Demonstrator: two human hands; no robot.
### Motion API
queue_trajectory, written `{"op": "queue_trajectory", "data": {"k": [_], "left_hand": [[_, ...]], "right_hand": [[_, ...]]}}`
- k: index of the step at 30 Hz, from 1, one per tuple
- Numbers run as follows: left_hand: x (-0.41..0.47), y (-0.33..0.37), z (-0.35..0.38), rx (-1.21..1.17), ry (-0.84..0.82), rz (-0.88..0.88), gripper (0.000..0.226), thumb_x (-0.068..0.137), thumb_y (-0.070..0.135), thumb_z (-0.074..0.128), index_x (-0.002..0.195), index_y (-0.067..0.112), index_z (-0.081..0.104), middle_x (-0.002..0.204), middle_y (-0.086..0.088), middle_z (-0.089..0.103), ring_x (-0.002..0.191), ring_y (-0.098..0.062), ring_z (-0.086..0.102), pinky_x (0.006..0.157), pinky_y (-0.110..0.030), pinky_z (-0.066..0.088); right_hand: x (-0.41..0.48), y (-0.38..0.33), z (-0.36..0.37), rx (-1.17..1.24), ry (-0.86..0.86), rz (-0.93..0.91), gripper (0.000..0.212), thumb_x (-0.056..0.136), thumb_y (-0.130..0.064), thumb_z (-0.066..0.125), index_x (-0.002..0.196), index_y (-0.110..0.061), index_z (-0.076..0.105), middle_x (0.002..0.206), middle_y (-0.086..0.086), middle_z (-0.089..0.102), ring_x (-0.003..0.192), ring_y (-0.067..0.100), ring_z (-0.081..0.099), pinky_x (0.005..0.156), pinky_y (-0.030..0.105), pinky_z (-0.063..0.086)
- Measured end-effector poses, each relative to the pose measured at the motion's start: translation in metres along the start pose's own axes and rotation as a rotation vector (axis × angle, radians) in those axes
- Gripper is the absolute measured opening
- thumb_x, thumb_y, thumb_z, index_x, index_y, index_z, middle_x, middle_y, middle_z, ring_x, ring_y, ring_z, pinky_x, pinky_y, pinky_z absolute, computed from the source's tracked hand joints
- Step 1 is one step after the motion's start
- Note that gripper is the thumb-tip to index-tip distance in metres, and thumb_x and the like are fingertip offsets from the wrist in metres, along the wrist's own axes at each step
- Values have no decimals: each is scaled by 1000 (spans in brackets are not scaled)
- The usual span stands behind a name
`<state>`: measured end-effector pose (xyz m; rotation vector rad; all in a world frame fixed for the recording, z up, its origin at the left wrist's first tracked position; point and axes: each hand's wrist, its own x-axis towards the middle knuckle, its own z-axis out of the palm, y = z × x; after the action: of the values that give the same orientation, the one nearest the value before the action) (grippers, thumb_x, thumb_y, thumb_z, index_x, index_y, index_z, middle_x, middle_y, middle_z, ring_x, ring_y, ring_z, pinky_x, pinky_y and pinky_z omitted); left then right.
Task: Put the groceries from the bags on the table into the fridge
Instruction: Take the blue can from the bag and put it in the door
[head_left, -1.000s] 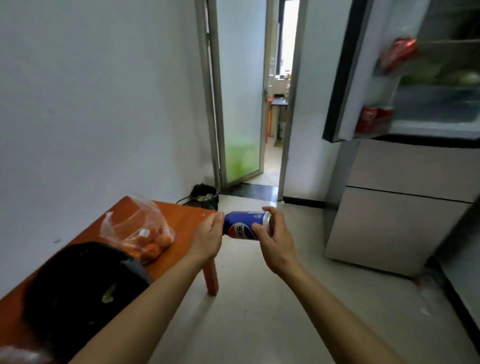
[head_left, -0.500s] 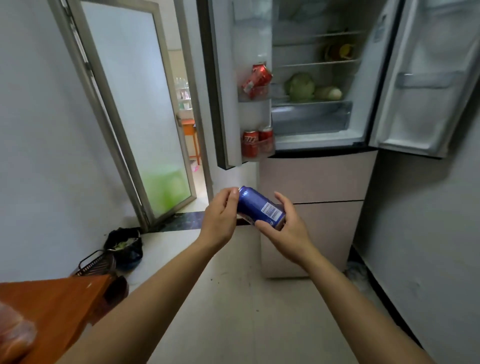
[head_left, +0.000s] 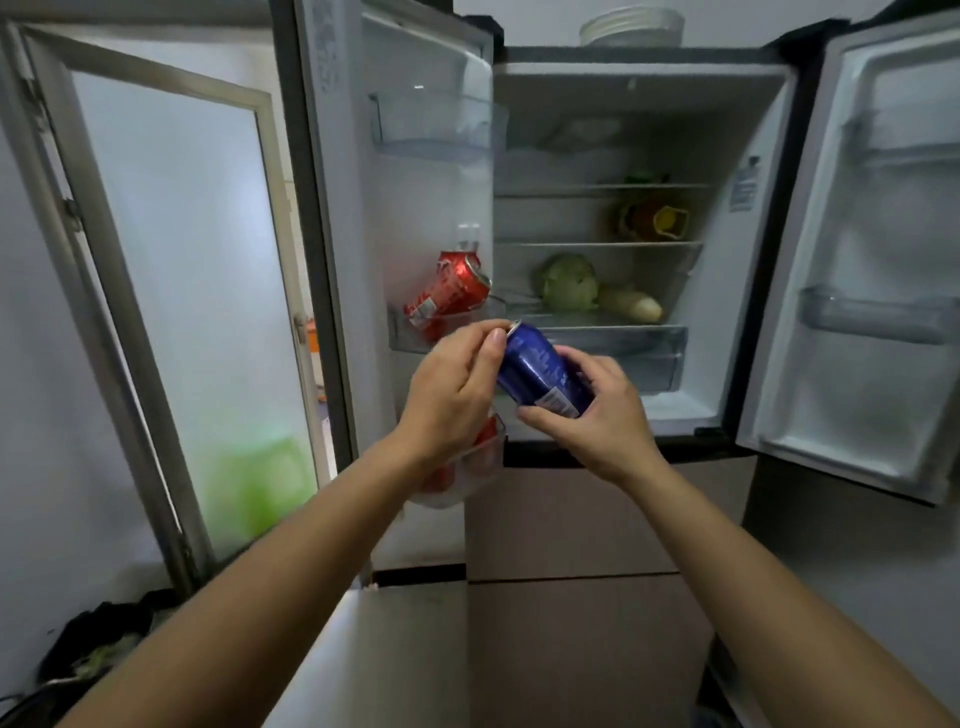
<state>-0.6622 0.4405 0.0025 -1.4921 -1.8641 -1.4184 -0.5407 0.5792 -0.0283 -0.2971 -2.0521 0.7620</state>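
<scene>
Blue can (head_left: 540, 371) tilted at frame centre, before open fridge (head_left: 644, 67). Left hand (head_left: 452, 384) pinches its top rim; right hand (head_left: 597, 415) grips its base. Best: stand can upright, lower into door bin (head_left: 405, 332) left of centre beside red cans (head_left: 452, 291), without knocking them.

A frosted glass door (head_left: 171, 291) in a metal frame glows with daylight. Left of it is a pale wall (head_left: 31, 415), behind it a green shape (head_left: 254, 483), perhaps a bin.

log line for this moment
left hand pinches blue can top | right hand grips its base | fridge doors open | red can tilted in door shelf
</scene>
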Motion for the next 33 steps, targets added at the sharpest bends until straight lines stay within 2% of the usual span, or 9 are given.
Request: {"op": "queue_trajectory", "data": {"k": [5, 10, 14, 17, 20, 23, 26, 29, 33], "left_hand": [[100, -16, -13, 455, 225, 158, 47, 100, 45, 33, 124, 18, 63, 127, -3, 63, 120, -21, 55, 100, -44, 41], [158, -31, -30, 896, 480, 60, 65, 91, 47, 50, 148, 19, 37, 159, -15, 25, 148, -32, 18, 118, -51, 16], [181, -46, -44, 958, 594, -154, 99, 88, 46, 61, 158, 13, 0, 164, -18, -4, 152, -34, -4, 122, -48, 2], [191, -59, -46, 909, 614, -230, 94, 94, 35, 57, 156, 11, -10, 165, -16, -8, 153, -30, -4, 124, -45, 3], [193, -69, -46, 888, 670, -164, 79, 98, 8, 44, 157, 12, -8, 166, -13, -5, 153, -26, 1, 125, -37, 7], [192, -79, -48, 878, 707, -132, 76, 100, 5, 43, 158, 15, -6, 167, -8, -3, 153, -24, 4, 124, -42, 17], [193, -84, -50, 893, 707, -93, 76, 100, 5, 43, 158, 15, -4, 167, -8, -1, 153, -25, 8, 123, -43, 20], [194, -86, -49, 898, 731, -90, 74, 100, 6, 42, 158, 15, -3, 167, -8, 0, 152, -25, 9, 119, -27, 13], [193, -89, -51, 901, 734, -53, 75, 97, 1, 43, 158, 12, 0, 166, -12, 3, 153, -27, 9, 121, -32, 13]], "right_hand": [[108, 12, -15, 37, 144, -176, 78, 71, -41, 88, 139, -21, 54, 118, -2, 48, 105, 10, 53, 94, 16, 43], [205, 10, -26, 174, 260, -349, 77, 77, -52, 80, 142, -20, 51, 121, 0, 43, 102, 6, 50, 90, 4, 41], [275, -15, -27, 368, 302, -474, 79, 81, -54, 77, 143, -15, 49, 125, 3, 42, 102, 1, 51, 90, 12, 49], [316, -34, -22, 366, 290, -567, 77, 83, -54, 73, 143, -12, 49, 120, 0, 43, 98, 6, 51, 83, 9, 47], [343, -49, -17, 253, 207, -632, 74, 84, -56, 70, 143, -16, 49, 119, 2, 47, 100, 8, 48, 79, 3, 37], [363, -60, -17, 191, 125, -681, 67, 83, -50, 72, 137, -17, 53, 113, 1, 48, 98, 9, 47, 82, 2, 35], [382, -74, -17, 168, 7, -640, 52, 83, -47, 74, 123, -16, 61, 98, -6, 53, 94, 13, 52, 87, 23, 48], [401, -89, -11, 173, -237, -543, 48, 84, -45, 75, 118, -13, 65, 106, 5, 68, 98, 20, 66, 91, 38, 57], [412, -104, 5, 49, -474, -483, 47, 86, -39, 76, 125, -15, 65, 119, 13, 67, 99, 25, 67, 83, 36, 56]]}}
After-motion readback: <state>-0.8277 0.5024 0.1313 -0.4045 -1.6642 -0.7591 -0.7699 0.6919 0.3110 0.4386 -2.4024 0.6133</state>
